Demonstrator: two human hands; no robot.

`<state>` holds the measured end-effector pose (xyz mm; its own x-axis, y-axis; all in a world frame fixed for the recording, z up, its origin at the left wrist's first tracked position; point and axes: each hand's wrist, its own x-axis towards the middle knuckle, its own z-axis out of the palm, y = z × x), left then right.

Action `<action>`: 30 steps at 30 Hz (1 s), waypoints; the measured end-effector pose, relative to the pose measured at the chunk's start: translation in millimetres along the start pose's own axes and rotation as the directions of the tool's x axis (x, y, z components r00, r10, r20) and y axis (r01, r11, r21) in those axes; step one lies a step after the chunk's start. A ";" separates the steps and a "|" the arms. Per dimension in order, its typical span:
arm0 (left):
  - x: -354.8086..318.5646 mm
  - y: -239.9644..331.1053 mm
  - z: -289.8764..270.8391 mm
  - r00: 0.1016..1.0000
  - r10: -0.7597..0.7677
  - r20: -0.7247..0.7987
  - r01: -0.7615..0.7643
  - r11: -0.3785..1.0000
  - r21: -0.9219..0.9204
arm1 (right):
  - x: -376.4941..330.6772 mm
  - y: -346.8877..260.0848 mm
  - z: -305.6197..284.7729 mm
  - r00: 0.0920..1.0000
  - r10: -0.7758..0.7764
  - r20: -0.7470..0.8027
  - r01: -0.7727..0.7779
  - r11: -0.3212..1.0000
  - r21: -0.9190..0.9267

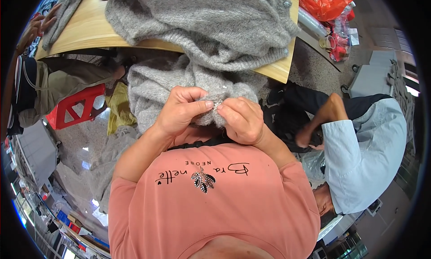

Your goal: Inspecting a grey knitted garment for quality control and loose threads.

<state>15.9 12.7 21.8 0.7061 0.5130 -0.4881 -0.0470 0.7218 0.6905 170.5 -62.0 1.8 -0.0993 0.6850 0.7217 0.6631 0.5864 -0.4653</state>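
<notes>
A fuzzy grey knitted garment (152,86) hangs from the table edge down into my lap. My left hand (182,107) pinches a bunched part of its knit between thumb and fingers. Close beside it, my right hand (242,119) is closed on the same part, fingertips touching a small sparkly silver piece (216,106), perhaps a button. The fingers partly cover that piece, so its full shape is hidden. More of the grey knit (202,17) lies piled on the table above my hands, with sparkly buttons along its right side.
The wooden table (85,23) stands ahead. At the right, a person in a light blue shirt (372,156) bends low, close to my arm. Another person's hand (38,28) is at the far left. A red plastic stool (76,107) and yellow cloth (120,108) lie to the left.
</notes>
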 end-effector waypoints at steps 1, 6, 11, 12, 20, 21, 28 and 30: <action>0.1 -0.9 0.1 1.000 0.017 -0.005 -0.017 1.000 0.012 | 0.0 -0.1 0.9 0.999 -0.022 -0.033 0.021 1.000 -0.009; 1.1 -9.2 -5.4 0.995 0.095 -0.006 -0.094 0.994 0.057 | -1.6 -0.4 3.9 1.000 -0.005 0.022 0.006 0.999 -0.032; -2.2 -8.7 -0.7 0.979 0.181 -0.096 -0.162 0.971 0.178 | 2.8 -0.9 1.9 0.990 0.067 0.120 -0.061 0.996 -0.059; -2.5 -10.2 -3.2 0.979 0.180 -0.095 -0.161 0.971 0.178 | 2.4 1.0 2.9 0.987 0.095 0.131 -0.092 0.995 -0.027; -2.0 -16.8 -9.9 0.947 0.317 -0.058 -0.259 0.855 0.449 | -1.0 11.0 7.0 0.955 0.198 0.223 -0.226 0.968 0.109; -2.0 -18.0 -10.6 0.946 0.318 -0.060 -0.259 0.855 0.449 | -0.5 11.3 4.5 0.942 0.206 0.265 -0.248 0.959 0.134; 0.5 -19.7 -6.9 0.882 0.469 -0.055 -0.336 0.706 0.623 | -2.1 6.0 11.7 0.891 0.417 0.177 -0.447 0.874 0.190; 1.9 -20.9 -8.2 0.863 0.504 -0.040 -0.357 0.664 0.656 | -1.6 10.7 7.3 0.872 0.394 0.291 -0.449 0.880 0.154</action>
<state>12.4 2.3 2.0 0.5572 0.8249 -0.0946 0.1802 -0.0089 0.9836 172.4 -53.7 -8.1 -0.0410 0.9539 0.2973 0.5143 0.2752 -0.8123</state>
